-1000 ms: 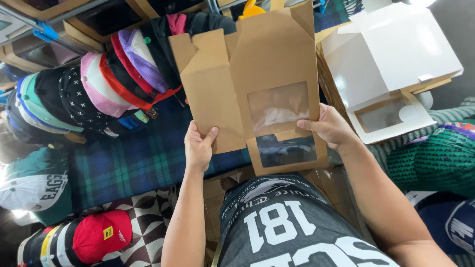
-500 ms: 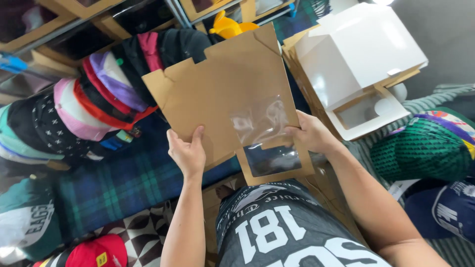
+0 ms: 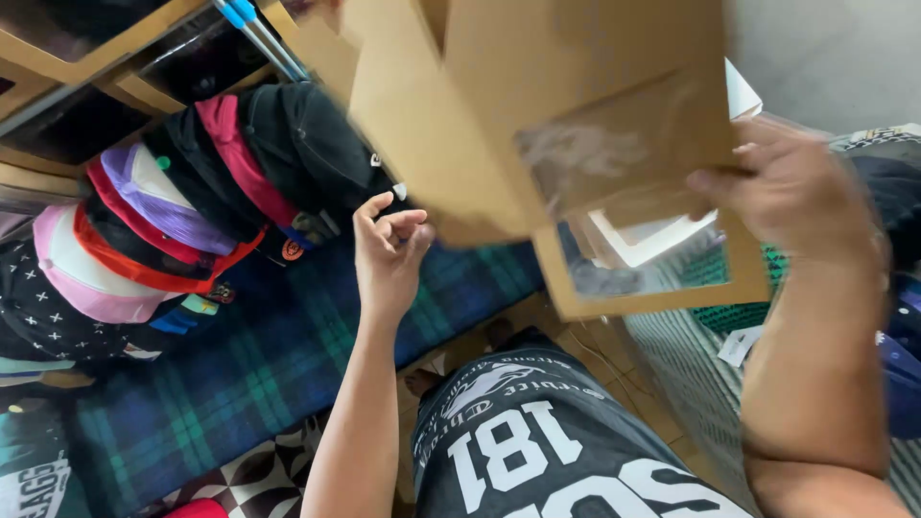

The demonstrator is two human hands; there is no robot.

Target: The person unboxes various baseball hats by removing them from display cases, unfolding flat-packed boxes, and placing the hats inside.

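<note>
Plaid blanket (image 3: 259, 374) below | right hand (image 3: 796, 192) grips raised cardboard box (image 3: 537, 105) | left hand (image 3: 389, 254) curled loosely, just beside

A flat brown cardboard box (image 3: 537, 105) with clear film windows tilts in the air above the stacked caps (image 3: 163, 221).

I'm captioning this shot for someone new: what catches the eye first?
A flat brown cardboard box blank with clear windows fills the top centre, blurred, gripped at its right edge by the right hand. The left hand is curled just below its left edge. A row of stacked caps fans along the left.
</note>
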